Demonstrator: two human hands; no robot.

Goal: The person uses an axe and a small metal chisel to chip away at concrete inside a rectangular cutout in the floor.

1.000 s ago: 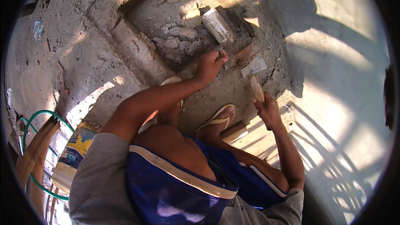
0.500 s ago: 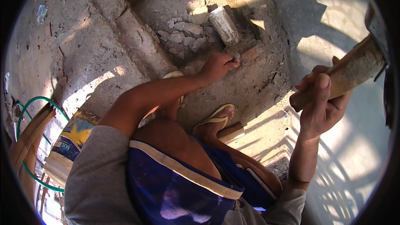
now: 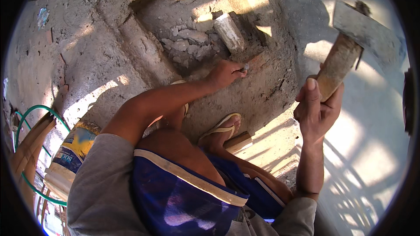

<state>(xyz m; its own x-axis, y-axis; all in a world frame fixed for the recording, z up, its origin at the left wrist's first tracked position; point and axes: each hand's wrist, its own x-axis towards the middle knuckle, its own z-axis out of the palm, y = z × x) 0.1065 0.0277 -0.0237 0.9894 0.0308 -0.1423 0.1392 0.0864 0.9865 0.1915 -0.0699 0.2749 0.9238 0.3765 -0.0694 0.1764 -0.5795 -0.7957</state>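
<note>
My left hand [image 3: 225, 75] is closed around a chisel, of which only the blunt grey end [image 3: 246, 67] shows past the fingers. It is at the near edge of a dug-out pit [image 3: 183, 22], by a strip of reddish brick [image 3: 257, 60]. At the right, my right hand [image 3: 318, 107] grips a hammer by its thick wooden handle [image 3: 340, 63]. The hammer's heavy grey metal head [image 3: 367, 28] is raised well away from the chisel.
A whitish pipe stub [image 3: 229, 32] leans in the pit beside broken rubble [image 3: 190, 43]. My sandalled foot [image 3: 223, 129] is close below. A pale wall [image 3: 367, 118] rises at right. A yellow-and-blue bucket [image 3: 72, 148], green hose [image 3: 41, 107] and wooden boards [image 3: 33, 142] are at left.
My right hand has shifted left, and the hammer has swung more upright, bringing its head fully into sight. My left hand stays nearly in place with the chisel.
</note>
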